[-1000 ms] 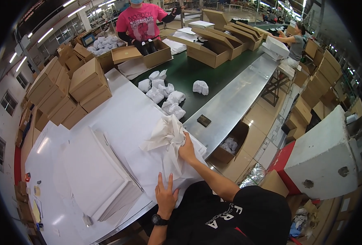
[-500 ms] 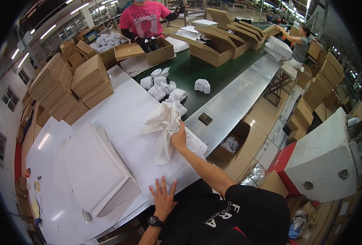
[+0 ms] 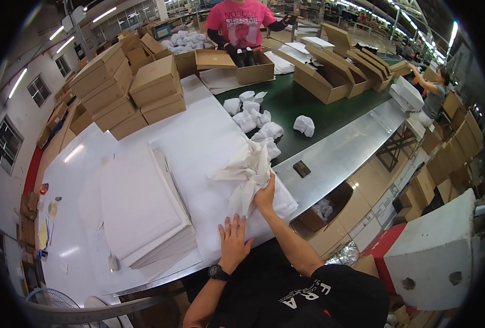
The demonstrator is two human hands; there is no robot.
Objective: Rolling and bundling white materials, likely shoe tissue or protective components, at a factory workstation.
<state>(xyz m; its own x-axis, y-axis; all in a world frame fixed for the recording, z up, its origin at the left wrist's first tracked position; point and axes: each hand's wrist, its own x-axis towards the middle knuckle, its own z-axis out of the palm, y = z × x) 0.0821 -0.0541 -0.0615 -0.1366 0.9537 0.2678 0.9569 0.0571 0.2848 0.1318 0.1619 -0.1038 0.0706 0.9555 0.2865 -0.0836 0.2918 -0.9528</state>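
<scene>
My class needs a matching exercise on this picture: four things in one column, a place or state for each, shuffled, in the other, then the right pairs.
Things
1. right hand
2. left hand
3. small dark block
4. flat paper stack

Places and states
A. on the shiny metal strip
B. on the white table, left of both hands
C. gripping crumpled paper
D. a dark watch at its wrist

Pairs: 1-C, 2-D, 3-A, 4-B
</scene>
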